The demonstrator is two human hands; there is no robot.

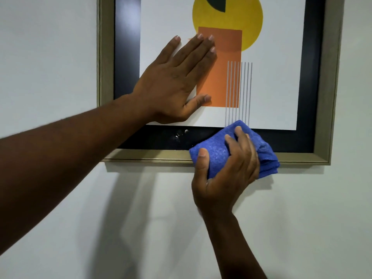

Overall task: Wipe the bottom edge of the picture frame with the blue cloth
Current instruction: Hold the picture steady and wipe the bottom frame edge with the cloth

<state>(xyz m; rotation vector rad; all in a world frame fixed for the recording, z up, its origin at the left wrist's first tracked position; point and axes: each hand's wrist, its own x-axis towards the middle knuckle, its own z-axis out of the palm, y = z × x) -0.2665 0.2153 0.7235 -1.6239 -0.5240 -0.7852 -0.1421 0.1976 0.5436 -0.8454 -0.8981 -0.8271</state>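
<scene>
A picture frame [153,157] with a dull gold moulding and a black inner border hangs on a pale wall. Its print shows a yellow circle, an orange rectangle and thin grey lines. My left hand [177,81] lies flat on the glass with fingers spread, holding nothing. My right hand [227,174] grips a bunched blue cloth [217,156] and presses it against the frame's bottom edge, a little right of the middle. The cloth covers part of the gold edge and black border there. White smudges [181,134] show on the black border left of the cloth.
The pale wall [60,228] surrounds the frame and fills the view below it, with shadows of both arms on it. The frame's right side [332,87] and left side [104,57] run up out of view.
</scene>
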